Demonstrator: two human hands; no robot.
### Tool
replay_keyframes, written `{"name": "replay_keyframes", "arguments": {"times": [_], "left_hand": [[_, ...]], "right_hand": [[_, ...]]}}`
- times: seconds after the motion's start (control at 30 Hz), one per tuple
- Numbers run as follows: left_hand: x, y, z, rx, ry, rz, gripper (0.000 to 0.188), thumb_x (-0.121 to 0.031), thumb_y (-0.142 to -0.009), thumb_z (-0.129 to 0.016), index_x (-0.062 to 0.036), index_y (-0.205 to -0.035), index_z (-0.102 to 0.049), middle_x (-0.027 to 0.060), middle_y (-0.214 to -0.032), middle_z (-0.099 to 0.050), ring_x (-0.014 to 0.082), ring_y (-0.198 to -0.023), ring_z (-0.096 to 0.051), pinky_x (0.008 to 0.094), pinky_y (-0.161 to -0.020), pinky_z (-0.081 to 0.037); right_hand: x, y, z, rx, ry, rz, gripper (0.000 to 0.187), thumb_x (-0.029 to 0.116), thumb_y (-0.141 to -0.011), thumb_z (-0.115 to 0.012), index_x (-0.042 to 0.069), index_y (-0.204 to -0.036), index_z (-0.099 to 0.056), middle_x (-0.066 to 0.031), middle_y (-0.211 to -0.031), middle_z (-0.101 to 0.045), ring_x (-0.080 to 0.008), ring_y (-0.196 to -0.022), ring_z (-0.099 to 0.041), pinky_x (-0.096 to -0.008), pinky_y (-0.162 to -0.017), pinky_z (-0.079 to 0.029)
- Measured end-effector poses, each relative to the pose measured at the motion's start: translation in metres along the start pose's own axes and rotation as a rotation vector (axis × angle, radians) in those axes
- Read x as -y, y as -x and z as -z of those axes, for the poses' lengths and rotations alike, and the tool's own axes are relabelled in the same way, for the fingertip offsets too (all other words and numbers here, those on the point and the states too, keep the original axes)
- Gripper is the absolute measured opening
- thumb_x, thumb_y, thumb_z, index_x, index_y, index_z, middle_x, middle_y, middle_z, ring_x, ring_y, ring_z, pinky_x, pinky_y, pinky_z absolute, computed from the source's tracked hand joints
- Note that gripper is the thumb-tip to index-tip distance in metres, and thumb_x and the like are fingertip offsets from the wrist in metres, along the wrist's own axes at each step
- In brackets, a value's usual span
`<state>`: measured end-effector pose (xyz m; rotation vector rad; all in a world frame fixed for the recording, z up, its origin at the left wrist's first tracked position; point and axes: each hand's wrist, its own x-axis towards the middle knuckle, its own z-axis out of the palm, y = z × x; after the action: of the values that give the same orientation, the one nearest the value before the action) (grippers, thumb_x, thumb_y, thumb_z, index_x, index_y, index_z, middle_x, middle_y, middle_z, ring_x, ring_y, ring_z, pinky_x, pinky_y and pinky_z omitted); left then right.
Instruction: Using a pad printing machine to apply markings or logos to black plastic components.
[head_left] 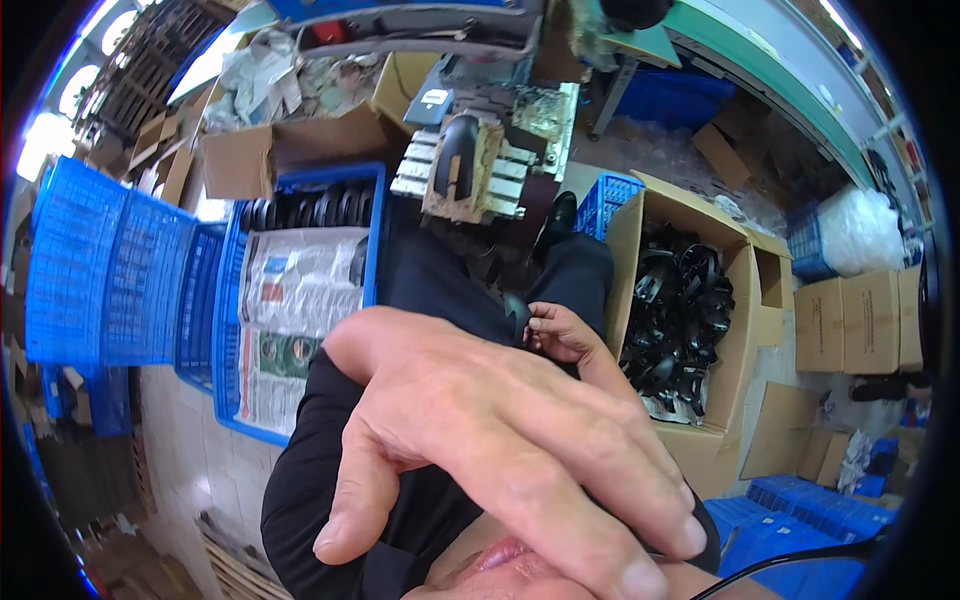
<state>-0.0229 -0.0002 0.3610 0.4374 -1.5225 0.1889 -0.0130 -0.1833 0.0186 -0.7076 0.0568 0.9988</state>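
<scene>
While the left hand (490, 410) hangs near, fingers extended, the right hand (568, 335) pinches a black part (516, 312).
Light, steady fingertip pressure should suit it.

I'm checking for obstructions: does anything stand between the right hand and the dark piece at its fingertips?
Nothing visible does: the right hand appears to pinch the dark piece directly. The left hand, raised near the face, only blocks part of the view.

Plain dark trousers (425, 272) here, and just beyond them a glossy black shoe (563, 210)! Nearer than the trousers, a plain black sleeve (308, 420); left hand (485, 400), right hand (562, 334), both bare!
</scene>
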Motion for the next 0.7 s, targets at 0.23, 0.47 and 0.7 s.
{"name": "replay_keyframes", "arguments": {"times": [0.23,0.47,0.7], "left_hand": [[-0.008,0.004,-0.037,-0.414,0.295,-0.037,0.077,-0.067,-0.104,-0.060,0.0067,-0.121,-0.075,0.0271,-0.114,-0.069,0.0385,-0.098,-0.069,0.0445,-0.081,-0.060],[-0.018,0.016,-0.021,-0.340,0.369,-0.032,0.076,-0.066,-0.102,-0.062,0.0067,-0.122,-0.074,0.0262,-0.114,-0.068,0.0360,-0.092,-0.069,0.0424,-0.077,-0.060],[-0.023,0.019,-0.017,-0.328,0.382,-0.025,0.076,-0.066,-0.101,-0.065,0.0067,-0.123,-0.072,0.0254,-0.114,-0.067,0.0334,-0.086,-0.069,0.0403,-0.072,-0.060]], "right_hand": [[0.002,-0.003,-0.005,-0.004,0.057,-0.014,0.017,0.011,-0.102,-0.072,0.005,-0.118,-0.070,-0.0049,-0.099,-0.077,-0.0135,-0.089,-0.073,-0.0256,-0.075,-0.055],[0.001,-0.002,-0.005,-0.018,0.039,-0.021,0.020,0.012,-0.102,-0.074,0.004,-0.120,-0.070,-0.0060,-0.101,-0.077,-0.0140,-0.090,-0.074,-0.0264,-0.076,-0.056],[0.003,-0.003,-0.007,-0.037,0.050,-0.028,0.023,0.013,-0.102,-0.074,0.004,-0.122,-0.069,-0.0062,-0.102,-0.077,-0.0142,-0.092,-0.074,-0.0260,-0.075,-0.057]]}}
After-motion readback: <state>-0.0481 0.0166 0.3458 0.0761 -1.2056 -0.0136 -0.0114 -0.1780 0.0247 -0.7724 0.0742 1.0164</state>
